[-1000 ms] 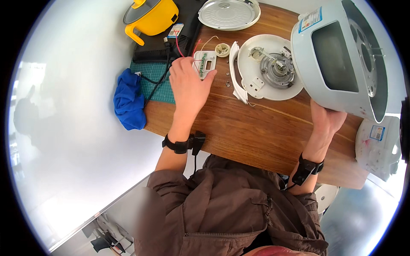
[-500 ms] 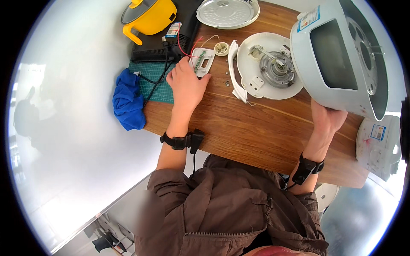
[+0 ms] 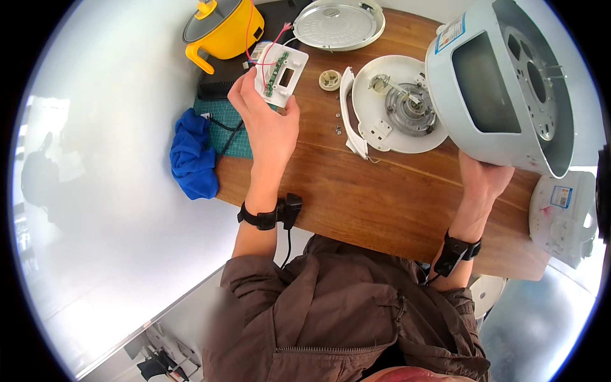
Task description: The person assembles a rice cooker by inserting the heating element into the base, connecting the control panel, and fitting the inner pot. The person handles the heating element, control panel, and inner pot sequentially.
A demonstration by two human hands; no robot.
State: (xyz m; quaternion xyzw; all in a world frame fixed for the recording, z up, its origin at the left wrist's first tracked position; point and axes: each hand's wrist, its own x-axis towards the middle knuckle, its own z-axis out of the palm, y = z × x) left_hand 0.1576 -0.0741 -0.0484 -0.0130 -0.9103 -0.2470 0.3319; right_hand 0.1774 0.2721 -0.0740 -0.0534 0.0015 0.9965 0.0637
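Note:
My left hand [image 3: 267, 127] grips a white plastic control panel [image 3: 296, 63], lifted over the table's far left part. A narrow green circuit board [image 3: 275, 79] and red wires show on the panel's upper face. With my right hand [image 3: 484, 178] I hold the pale grey appliance shell [image 3: 531, 151] from below, tilted; it has a large rectangular opening and a perforated metal plate inside. My right fingertips are hidden beneath it. Left of the shell lies a round white base [image 3: 407, 145] with a metal heating assembly. A curved white handle [image 3: 349, 121] rests at the base's left edge.
A round white part [image 3: 330, 79] and loose screws [image 3: 338, 130] lie between panel and base. Behind are a silver-faced lid [image 3: 334, 27] and yellow pot [image 3: 232, 35]. A blue cloth [image 3: 193, 156] lies beside a green mat [image 3: 242, 143]; a white container [image 3: 560, 219] stands right.
My left hand has raised the control panel with its wires off the tabletop, moving slightly left and away. The shell in my right hand has shifted slightly left.

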